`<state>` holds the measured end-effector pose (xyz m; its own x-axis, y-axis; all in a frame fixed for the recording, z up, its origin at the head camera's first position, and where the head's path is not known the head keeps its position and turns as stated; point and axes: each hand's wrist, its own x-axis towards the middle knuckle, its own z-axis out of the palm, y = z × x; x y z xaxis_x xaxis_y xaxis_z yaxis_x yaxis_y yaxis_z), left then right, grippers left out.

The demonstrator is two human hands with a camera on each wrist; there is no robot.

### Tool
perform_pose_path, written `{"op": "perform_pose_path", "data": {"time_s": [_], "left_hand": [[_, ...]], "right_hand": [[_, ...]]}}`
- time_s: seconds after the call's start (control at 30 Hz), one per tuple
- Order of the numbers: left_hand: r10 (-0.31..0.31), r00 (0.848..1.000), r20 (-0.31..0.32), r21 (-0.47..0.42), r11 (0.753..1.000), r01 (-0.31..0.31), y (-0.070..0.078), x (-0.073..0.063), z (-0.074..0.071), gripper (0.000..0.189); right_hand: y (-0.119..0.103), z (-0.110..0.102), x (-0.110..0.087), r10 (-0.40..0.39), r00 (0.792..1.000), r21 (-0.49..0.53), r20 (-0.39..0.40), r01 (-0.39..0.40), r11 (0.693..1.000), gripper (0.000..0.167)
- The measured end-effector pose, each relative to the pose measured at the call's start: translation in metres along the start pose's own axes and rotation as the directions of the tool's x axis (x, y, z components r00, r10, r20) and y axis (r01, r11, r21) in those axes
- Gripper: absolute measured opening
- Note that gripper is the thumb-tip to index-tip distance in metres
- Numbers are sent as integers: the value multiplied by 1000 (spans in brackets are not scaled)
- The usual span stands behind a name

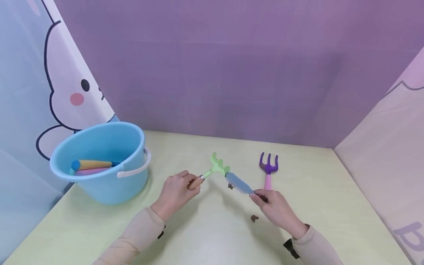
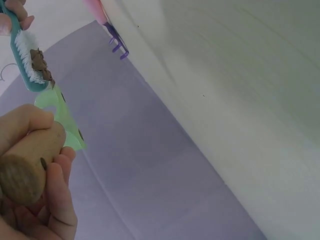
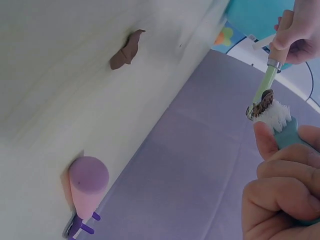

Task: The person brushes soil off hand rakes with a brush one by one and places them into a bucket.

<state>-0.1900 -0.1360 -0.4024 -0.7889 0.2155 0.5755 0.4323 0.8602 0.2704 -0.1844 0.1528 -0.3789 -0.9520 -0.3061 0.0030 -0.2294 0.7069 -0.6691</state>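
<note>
In the head view my left hand (image 1: pixel 179 191) grips the wooden handle of a small light-green hand rake (image 1: pixel 218 166), its tines turned up and away. My right hand (image 1: pixel 276 208) holds a blue-teal brush (image 1: pixel 239 183) with white bristles (image 2: pixel 27 55) facing down. The brush's tip meets the rake's head above the table. Brown clay-like bits (image 2: pixel 39 62) cling to the bristles in the left wrist view. The right wrist view shows brown stuff (image 3: pixel 262 104) between the rake's tines and the bristles.
A light-blue bucket (image 1: pixel 109 191) with a white handle stands at left, with wooden- and pink-handled tools (image 1: pixel 94 165) inside. A purple fork (image 1: pixel 269 168) with a pink handle lies beyond my right hand. One brown piece (image 1: pixel 254 218) lies on the table (image 1: pixel 331 206); a purple backdrop (image 1: pixel 232 73) rises behind.
</note>
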Motion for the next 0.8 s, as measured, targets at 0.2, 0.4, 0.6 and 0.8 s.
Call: {"op": "perform_pose_path", "data": {"time_s": [0.2,0.4,0.6,0.8], "left_hand": [[-69,997,44,-50,996,71,4,1,-3,13],[-124,989,83,-91,987,131,7,4,-7,14],[-113,990,81,-103,987,121,9,4,-9,13],[44,999,-22,-71,996,-45,13,3,-14,10]], "right_hand": [[7,10,1,-209,970,-223,-121,179,958,12],[16,21,3,-597,762,-576,-250,378,724,18],[20,24,7,-717,639,-688,-280,388,614,49],[7,15,0,-438,877,-421,-199,327,846,8]]}}
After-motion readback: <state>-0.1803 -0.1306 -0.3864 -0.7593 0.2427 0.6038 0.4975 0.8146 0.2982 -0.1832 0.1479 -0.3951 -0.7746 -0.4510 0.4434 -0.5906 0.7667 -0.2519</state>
